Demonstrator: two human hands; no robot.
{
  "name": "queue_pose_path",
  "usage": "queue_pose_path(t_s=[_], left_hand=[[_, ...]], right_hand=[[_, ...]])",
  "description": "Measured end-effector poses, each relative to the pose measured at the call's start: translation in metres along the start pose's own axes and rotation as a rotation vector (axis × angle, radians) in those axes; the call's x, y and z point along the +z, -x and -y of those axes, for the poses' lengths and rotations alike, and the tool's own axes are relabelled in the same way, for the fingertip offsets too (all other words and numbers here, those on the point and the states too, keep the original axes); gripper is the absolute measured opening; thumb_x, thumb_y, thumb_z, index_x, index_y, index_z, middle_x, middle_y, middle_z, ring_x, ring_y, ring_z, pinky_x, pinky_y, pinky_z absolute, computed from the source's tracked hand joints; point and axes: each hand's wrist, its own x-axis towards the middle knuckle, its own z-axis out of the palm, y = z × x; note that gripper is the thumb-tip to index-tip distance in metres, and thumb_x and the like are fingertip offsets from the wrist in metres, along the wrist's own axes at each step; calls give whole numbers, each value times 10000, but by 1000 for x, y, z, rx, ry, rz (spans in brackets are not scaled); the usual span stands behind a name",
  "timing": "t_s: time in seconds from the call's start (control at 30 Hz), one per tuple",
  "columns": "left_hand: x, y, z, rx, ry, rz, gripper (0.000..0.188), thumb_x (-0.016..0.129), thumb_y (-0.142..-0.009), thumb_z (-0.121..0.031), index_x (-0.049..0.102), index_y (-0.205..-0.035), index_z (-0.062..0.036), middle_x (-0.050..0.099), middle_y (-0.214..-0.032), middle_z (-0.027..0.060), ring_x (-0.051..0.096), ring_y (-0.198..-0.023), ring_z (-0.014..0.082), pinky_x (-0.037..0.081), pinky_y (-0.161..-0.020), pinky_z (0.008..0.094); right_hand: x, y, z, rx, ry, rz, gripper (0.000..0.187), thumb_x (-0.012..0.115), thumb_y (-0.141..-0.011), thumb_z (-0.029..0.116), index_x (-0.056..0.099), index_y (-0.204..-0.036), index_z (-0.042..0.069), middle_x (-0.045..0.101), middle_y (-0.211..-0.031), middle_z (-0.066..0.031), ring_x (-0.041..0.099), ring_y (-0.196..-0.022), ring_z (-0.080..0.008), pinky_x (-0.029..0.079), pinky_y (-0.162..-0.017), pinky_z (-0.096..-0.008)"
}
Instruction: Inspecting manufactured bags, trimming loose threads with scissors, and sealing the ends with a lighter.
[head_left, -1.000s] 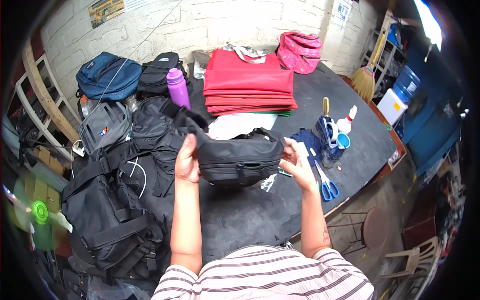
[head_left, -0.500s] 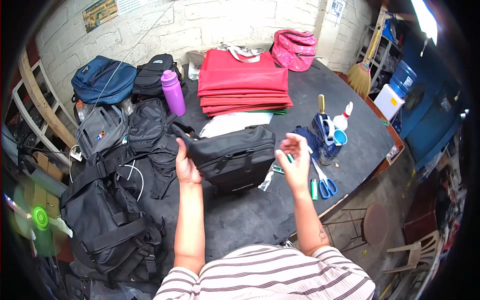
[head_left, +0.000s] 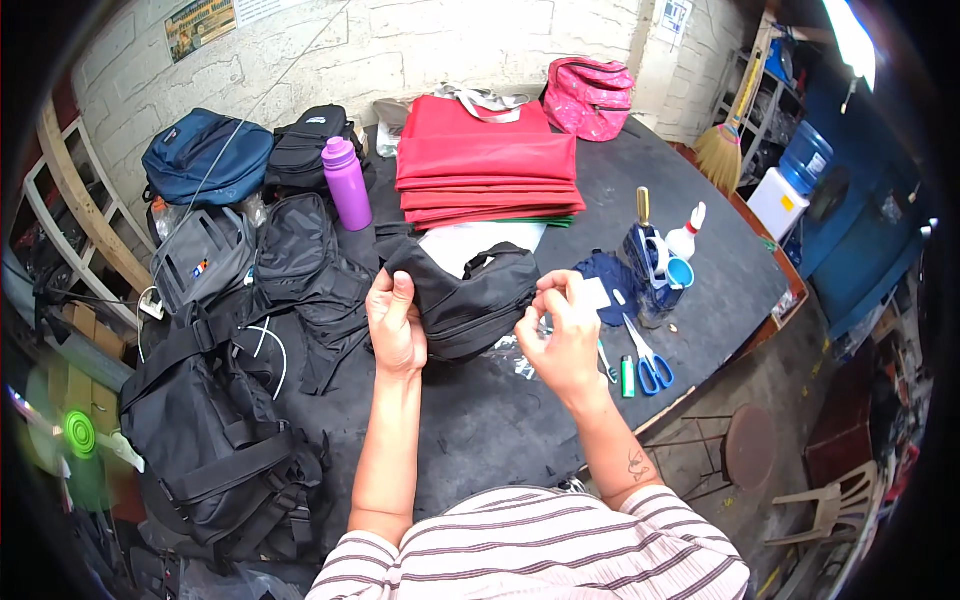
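Note:
A small black zippered bag (head_left: 470,305) is raised over the table in front of me, tilted, with a short loop on its top edge. My left hand (head_left: 398,325) grips its left end, thumb up along the side. At the bag's right edge is my right hand (head_left: 565,335), fingers curled toward the thumb; what they pinch, if anything, is too small to make out. Just beyond those fingers shows a small white square (head_left: 596,293) by a navy cloth item (head_left: 612,275). Clear plastic (head_left: 520,362) lies partly beneath the bag.
Blue-handled scissors (head_left: 652,370) and a green lighter (head_left: 627,377) lie right of my right hand, near a navy tool holder (head_left: 650,275). Folded red fabric (head_left: 488,170) is stacked behind. A purple bottle (head_left: 348,185) and several bags, including a large black one (head_left: 225,440), crowd the left.
The black bag has turned and tipped, showing more of its top. My right hand has moved left to its edge, fingers curling in. My left hand has shifted slightly right.

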Motion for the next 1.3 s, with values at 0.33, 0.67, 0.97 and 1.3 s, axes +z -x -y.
queue_pose_path(t_s=[0.33, 0.67, 0.97, 1.3], left_hand=[[-20, 7, 3, 32, 156, -30, 223, 564, -882, -187, 558, -1041, -32, 629, -971, 40, 600, -866, 141, 462, -803, 267], [-39, 15, 8, -67, 232, -68, 262, 502, -908, -291, 563, -947, -39, 585, -738, 71, 558, -662, 198, 461, -650, 343], [-41, 16, 12, -22, 170, -27, 224, 524, -900, -208, 541, -1064, -56, 637, -901, 69, 626, -759, 188, 524, -687, 353], [-39, 15, 6, -125, 333, 95, 310, 471, -920, -334, 478, -776, -59, 390, -574, -3, 344, -542, 132, 313, -560, 289]], right_hand=[[-9, 0, -26, 296, -525, 39, 79, 623, -760, 22, 568, -766, -34, 526, -816, -57, 531, -708, -105, 438, -635, -239], [-24, 3, -14, 330, -396, 320, 172, 713, -681, 101, 610, -764, -9, 511, -917, -83, 548, -773, -148, 442, -647, -243], [-15, 13, 1, 79, 41, 223, 120, 604, -684, 42, 543, -774, -8, 474, -973, -137, 500, -798, -271, 413, -721, -339], [-34, 2, -34, 512, -857, 381, 217, 509, -904, 195, 558, -873, -14, 562, -778, -62, 532, -705, -103, 425, -662, -230]])
